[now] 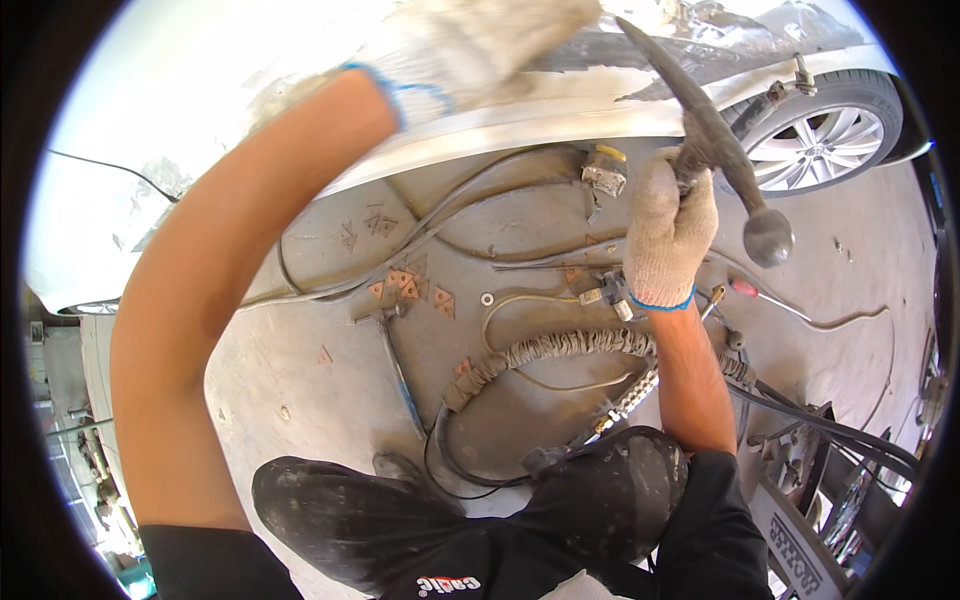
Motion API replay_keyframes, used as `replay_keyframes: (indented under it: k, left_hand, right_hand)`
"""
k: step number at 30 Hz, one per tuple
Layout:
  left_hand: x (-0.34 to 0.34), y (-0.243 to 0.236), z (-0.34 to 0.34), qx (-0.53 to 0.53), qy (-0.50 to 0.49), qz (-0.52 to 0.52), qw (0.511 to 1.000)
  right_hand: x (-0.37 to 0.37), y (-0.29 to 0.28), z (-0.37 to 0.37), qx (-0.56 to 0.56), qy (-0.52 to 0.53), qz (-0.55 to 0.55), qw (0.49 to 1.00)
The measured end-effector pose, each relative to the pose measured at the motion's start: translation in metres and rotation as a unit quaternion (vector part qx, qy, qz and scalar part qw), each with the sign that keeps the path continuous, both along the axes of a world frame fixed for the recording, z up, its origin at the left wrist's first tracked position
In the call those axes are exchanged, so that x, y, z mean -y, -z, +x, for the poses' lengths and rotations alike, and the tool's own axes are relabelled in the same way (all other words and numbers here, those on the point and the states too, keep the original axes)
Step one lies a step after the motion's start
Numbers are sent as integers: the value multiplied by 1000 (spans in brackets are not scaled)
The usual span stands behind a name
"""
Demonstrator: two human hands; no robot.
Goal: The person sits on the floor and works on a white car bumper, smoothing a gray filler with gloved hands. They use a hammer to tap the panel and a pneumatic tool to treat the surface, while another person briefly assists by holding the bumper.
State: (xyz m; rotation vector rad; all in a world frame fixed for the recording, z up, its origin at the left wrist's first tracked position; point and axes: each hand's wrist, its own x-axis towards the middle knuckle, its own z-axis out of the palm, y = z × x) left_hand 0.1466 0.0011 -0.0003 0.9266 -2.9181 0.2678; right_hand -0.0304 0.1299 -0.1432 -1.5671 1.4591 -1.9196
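My right hand [670, 235], in a knitted work glove with a blue cuff edge, is closed around the handle of a hammer [712, 138]. The hammer's dark metal head has a long pointed end towards the upper left and a round, knob-like end at the lower right. It is held up in front of the white car's lower side [490, 128]. My left hand [470, 45], gloved the same way, reaches across at the car panel, beside a bare grey patch [600, 52]. Motion blur smears its fingers, so their grip does not show.
A car wheel [815, 145] is at the upper right. On the floor lie another hammer [398, 370], several copper-coloured triangular pieces [405, 284], a red-handled screwdriver [770, 297], a ring washer [487, 299], a sleeved hose [560, 347] and cables. A metal cart [790, 540] stands at the lower right.
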Motion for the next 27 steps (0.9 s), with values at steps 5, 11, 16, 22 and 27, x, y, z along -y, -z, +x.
replay_keyframes:
  k: [5, 11, 16, 22, 27]
  left_hand:
    - [1, 27, 73, 23, 36, -199, 979]
    - [5, 59, 110, 10, 10, -317, 948]
    - [4, 68, 114, -11, 2, -350, 937]
    - [6, 70, 110, 5, -16, -373, 928]
    - [-1, 70, 110, 13, -25, -360, 933]
  right_hand:
    - [9, -15, 7, -21, -46, -27, 998]
    - [31, -24, 21, -159, -14, -59, 985]
    - [35, -19, 25, -50, -71, -83, 993]
    - [40, -22, 24, -31, -46, -114, 992]
    - [43, -26, 14, -153, 25, -48, 987]
